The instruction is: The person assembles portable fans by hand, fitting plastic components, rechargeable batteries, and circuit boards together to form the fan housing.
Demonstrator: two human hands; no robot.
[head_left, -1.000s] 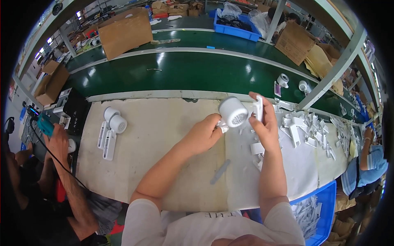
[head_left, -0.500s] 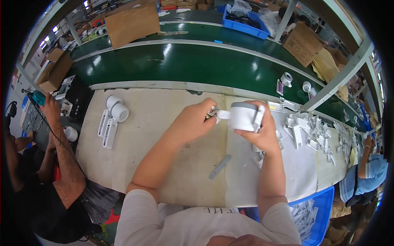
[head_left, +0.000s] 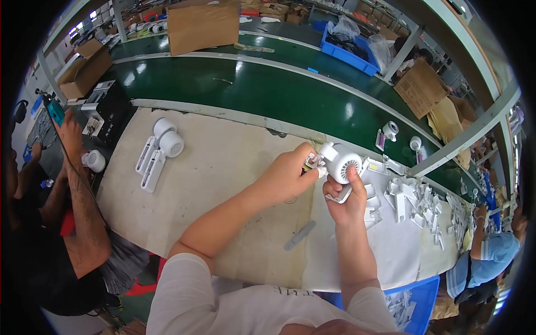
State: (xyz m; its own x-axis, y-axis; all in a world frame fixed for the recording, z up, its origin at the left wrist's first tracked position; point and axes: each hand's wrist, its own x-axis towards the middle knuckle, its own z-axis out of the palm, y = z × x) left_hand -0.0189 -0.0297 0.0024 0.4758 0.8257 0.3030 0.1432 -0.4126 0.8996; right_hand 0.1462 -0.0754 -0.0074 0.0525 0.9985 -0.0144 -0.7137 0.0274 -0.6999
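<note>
Nearest the body, a small grey flat strip [head_left: 300,235] lies loose on the pale, worn worktable [head_left: 223,184], just ahead of the person's white shirt, untouched by either forearm.

Above it, both hands meet over the table's right half. The right hand [head_left: 345,200] is closed around the white bracket arm of a round white plastic lamp head with a slotted grille face [head_left: 341,162], thumb pressed up against the housing, holding the piece raised off the table and tilted toward the camera. The left hand [head_left: 287,173] is pinched shut on a small fitting with a touch of yellow at the lamp's left side; what exactly sits between the fingertips is too small to tell. By the look of it, the step in hand is fitting or wiring the joint at the back of the lamp head. The next move would call for the right hand's steady clamp while the left works finely at that joint, without twisting the bracket.

Just right of the hands, a heap of white plastic brackets [head_left: 413,198] is spread over a white cloth. To the left, two finished white lamps on their long brackets [head_left: 159,151] lie side by side, well apart from the hands. Beyond the table runs a green conveyor belt [head_left: 251,84], carrying two more small white lamps [head_left: 399,137] at its right. At far left another person's arm [head_left: 78,167] reaches over a black box.
</note>
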